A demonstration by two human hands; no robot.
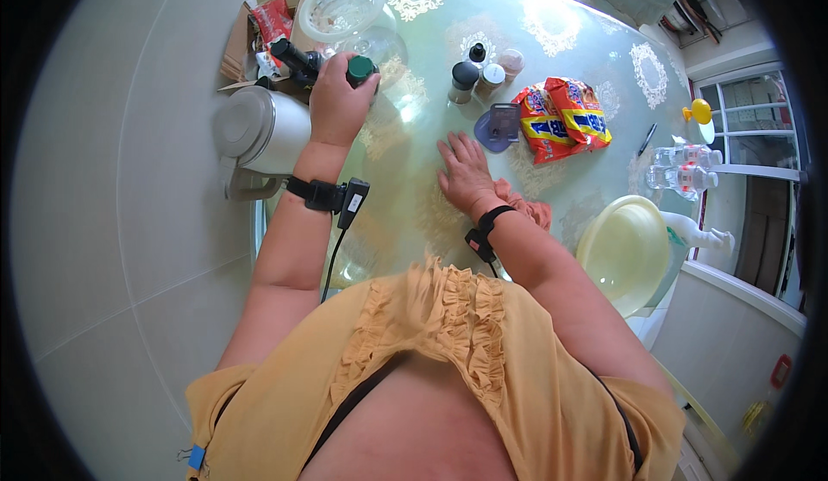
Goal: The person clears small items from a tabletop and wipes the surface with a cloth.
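Observation:
My left hand (337, 106) is closed around a small container with a dark green cap (360, 68); the hand hides most of its body. Just left of it, a dark bottle with a black cap (292, 55) leans by the cardboard box. My right hand (467, 174) rests palm down on the table with its fingers a little apart, holding nothing. A crumpled coral cloth (527, 206) lies against the right wrist. Beyond the fingers are a purple disc (490, 133) and a small clear plastic package (504, 122).
A white kettle (249, 128) stands at the left table edge, near a cardboard box (236, 51) and a white basket (341, 9). Several seasoning jars (464, 80) stand mid-table. Red snack bags (559, 119), a pen (647, 139), water bottles (686, 176) and a yellow basin (624, 255) are right.

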